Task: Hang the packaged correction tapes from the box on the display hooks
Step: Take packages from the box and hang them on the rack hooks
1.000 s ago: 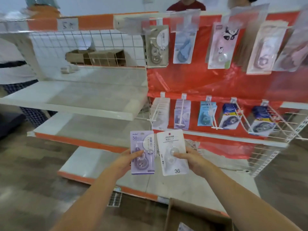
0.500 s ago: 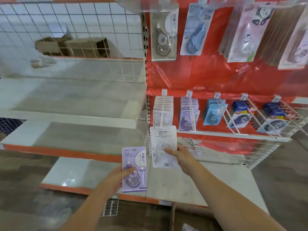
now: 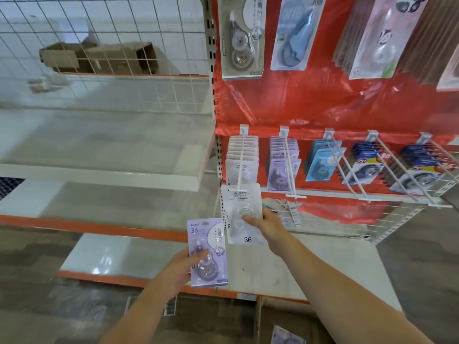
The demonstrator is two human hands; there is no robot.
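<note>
Step in hand: the white packet point(image 3: 242, 214) is being threaded onto the leftmost hook point(image 3: 240, 165) of the lower display row; its top edge sits right at the hook's front tip.
Doing it well: I would judge the hang hole must line up squarely with the tip before pushing, and the card should stay upright and flat, facing out like the white packets already hanging behind it. Once on, slide it back along the wire until it settles against that stack.
Right hand point(image 3: 267, 224): arm reaching forward and up, fingers curled round the packet's right side, thumb pressed on the clear blister at the front.
Left hand point(image 3: 185, 266): held lower and nearer the body, gripping a purple packet point(image 3: 208, 253) upright by its left edge, thumb across the blister. It waits just left of and below the white one.
Likely next home: the neighbouring hook point(image 3: 288, 165), which carries matching purple packets.
Box point(image 3: 285, 328): at the bottom edge of view, on the floor below the lowest shelf point(image 3: 111, 259); one more packet shows inside.
Risk: a tilted card could snag on the tip or tear the hole.
</note>
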